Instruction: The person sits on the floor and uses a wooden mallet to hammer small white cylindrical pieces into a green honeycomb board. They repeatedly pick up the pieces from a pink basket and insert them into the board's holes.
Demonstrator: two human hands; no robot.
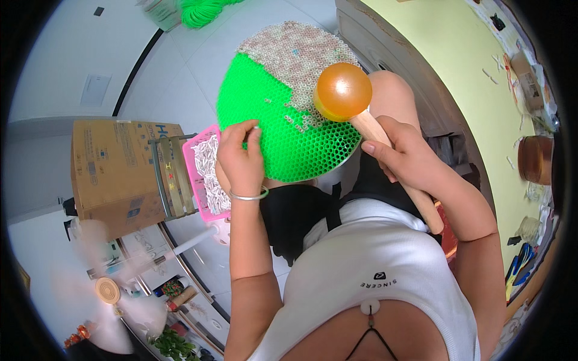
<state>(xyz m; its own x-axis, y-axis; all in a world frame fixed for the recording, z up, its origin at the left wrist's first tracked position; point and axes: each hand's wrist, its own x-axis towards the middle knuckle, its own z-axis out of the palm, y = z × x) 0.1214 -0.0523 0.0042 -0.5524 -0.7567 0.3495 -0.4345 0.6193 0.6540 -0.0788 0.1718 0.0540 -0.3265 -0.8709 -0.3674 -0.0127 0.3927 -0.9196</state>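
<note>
A round green honeycomb mesh [271, 138] rests over my lap. Small pale tubes [295, 51] pack the cells across its far part, and a few scattered ones sit nearer the middle. My right hand [400, 150] is wrapped round the wooden handle of a mallet [344, 91], whose round orange head is over the mesh's right side. Over the mesh's left edge, my left hand [242, 153] is closed in a pinch; a small white tip shows between thumb and finger, probably a white tube. Beside that hand stands a pink basket [191, 157] of short white tubes [208, 165].
The basket rests by a folding stool [171, 174], with a cardboard box [114, 171] beyond it. A spinning fan [108, 290] is at lower left. To the right runs a yellow-green tabletop [457, 84] holding a brown jar [534, 159]. Bright green cord [201, 12] lies at the far end.
</note>
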